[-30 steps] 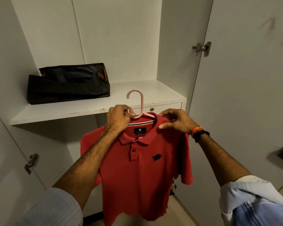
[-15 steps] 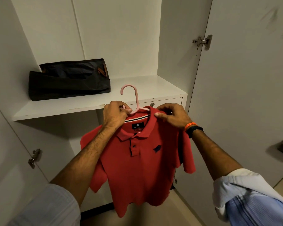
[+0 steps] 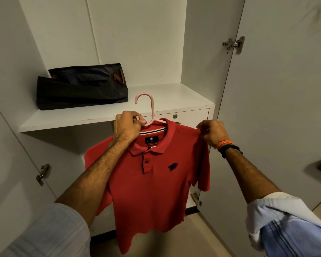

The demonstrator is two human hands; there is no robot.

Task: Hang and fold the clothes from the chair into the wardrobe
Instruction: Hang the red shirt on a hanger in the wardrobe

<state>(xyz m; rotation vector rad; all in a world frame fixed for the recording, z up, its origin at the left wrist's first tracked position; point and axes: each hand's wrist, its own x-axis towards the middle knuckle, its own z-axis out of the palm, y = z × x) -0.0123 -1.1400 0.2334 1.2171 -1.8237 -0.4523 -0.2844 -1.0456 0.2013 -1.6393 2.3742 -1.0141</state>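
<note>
Both arms reached fwd & up, forearms bare, pale sleeves pushed back to abt the elbows. Left hand was raised at centre, back of hand twd the camera, fingers curled tight w/ the thumb pressed over them in a closed grip. Right hand sat level w/ it, well apart to the right, knuckles up, fingertips drawn together in a pinch pointing inward. Right wrist wore an orange band & a black band just behind it. Left wrist bent slightly back; right wrist near straight.
</note>
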